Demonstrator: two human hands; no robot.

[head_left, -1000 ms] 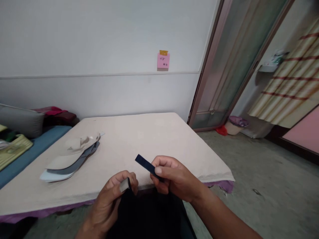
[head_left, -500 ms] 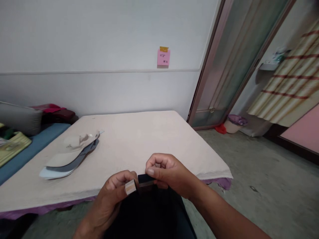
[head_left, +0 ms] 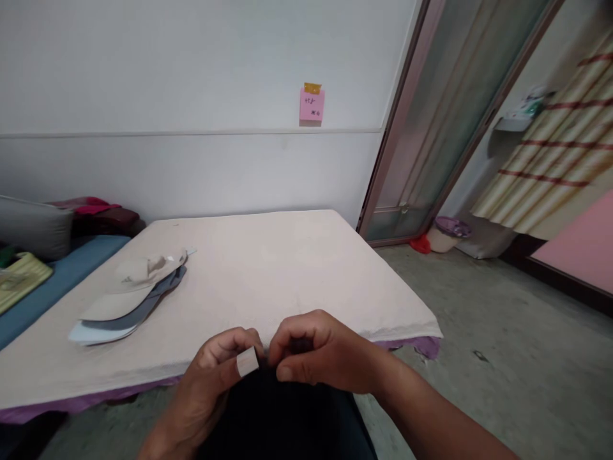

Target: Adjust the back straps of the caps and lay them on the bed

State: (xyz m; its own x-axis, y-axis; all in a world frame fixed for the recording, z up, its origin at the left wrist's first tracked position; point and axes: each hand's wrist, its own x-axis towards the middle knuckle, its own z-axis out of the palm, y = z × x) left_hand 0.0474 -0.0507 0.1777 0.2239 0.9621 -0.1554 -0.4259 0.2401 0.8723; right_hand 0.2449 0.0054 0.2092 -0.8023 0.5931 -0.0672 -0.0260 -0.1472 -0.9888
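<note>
My left hand (head_left: 211, 374) is closed above my dark-clothed lap, thumb pressed toward curled fingers. A small whitish rectangular piece (head_left: 247, 362) with a dark edge sits at the thumb's tip; whether it is tape or something held, I cannot tell. Close beside it, my right hand (head_left: 318, 351) is also closed, with its thumb and curled fingers near the left fingertips. Whatever the right fingers hold is hidden against the dark clothing. Left of both hands, a stack of caps lies on the table: a beige cap (head_left: 119, 300) over a dark grey cap (head_left: 148, 306) and a light blue one (head_left: 98, 333).
A cream cloth covers the table (head_left: 268, 268). The wall behind bears a pink note (head_left: 311, 105). At left are a blue bench surface (head_left: 81, 265) and a grey cushion (head_left: 36, 223). A waste bin (head_left: 443, 236) stands on the floor near the sliding door.
The dark flat piece seen between my hands is now out of sight. My right hand has lowered slightly, its fingers turning down and nearer my left hand. The view has shifted a little.
</note>
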